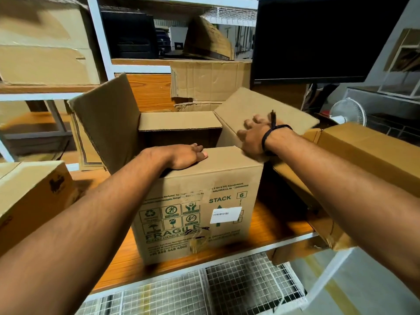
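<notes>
Frame centre: our left hand (186, 156) grips the near flap (229, 159) of the corrugated box (200, 201) — our right hand (254, 136) presses open-palmed on the right flap (261, 103).

The brown cardboard box's (197, 214) inside is dark, unseen; the left hand's (184, 159) fingertips disappear over its near flap (229, 161). Its small green print (169, 245) is blurred, its white label (226, 214) unreadable.
</notes>
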`<state>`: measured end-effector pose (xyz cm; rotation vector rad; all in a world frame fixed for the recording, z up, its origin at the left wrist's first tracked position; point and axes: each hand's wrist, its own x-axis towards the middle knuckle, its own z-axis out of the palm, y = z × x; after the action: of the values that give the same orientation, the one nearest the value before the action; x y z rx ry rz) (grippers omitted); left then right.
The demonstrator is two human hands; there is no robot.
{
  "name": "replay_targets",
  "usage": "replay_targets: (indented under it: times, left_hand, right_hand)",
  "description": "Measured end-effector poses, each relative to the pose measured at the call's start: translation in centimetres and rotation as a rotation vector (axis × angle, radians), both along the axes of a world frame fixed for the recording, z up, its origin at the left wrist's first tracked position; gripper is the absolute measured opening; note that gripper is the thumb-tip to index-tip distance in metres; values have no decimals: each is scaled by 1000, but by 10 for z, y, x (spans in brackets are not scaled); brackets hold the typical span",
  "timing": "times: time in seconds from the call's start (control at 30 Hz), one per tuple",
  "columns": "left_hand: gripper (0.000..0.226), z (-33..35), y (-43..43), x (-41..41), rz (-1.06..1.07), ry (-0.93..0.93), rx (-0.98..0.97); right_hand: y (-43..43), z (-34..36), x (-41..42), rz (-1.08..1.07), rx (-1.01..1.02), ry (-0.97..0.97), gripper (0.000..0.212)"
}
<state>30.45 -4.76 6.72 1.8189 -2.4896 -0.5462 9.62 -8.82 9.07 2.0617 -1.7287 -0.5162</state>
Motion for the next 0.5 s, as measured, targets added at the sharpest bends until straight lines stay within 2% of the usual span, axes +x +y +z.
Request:
replay_targets:
  times: [0.13,0.23,0.37,0.4,0.47,0.5]
  left_hand:
    - [57,-2,0,2,5,7,7]
    - [57,-3,-1,2,12,8,5]
    - [56,-5,0,4,22,20,-2]
    - [56,-6,0,6,32,25,-4]
    - [56,-8,-1,9,51,33,-8]
    - [56,-8,-1,10,59,41,-10]
  right_hand:
    - [-8,-8,-26,-20,263,-483,56]
    - [-8,-19,-34,-41,327,-699,55]
    - [1,-29,-31,-93,397,-1198,50]
    - [4,-29,-29,-93,409,-1269,50]
    - [3,-28,-24,-80,390,-1184,46]
    - [0,-24,-22,-66,353,-1041,44]
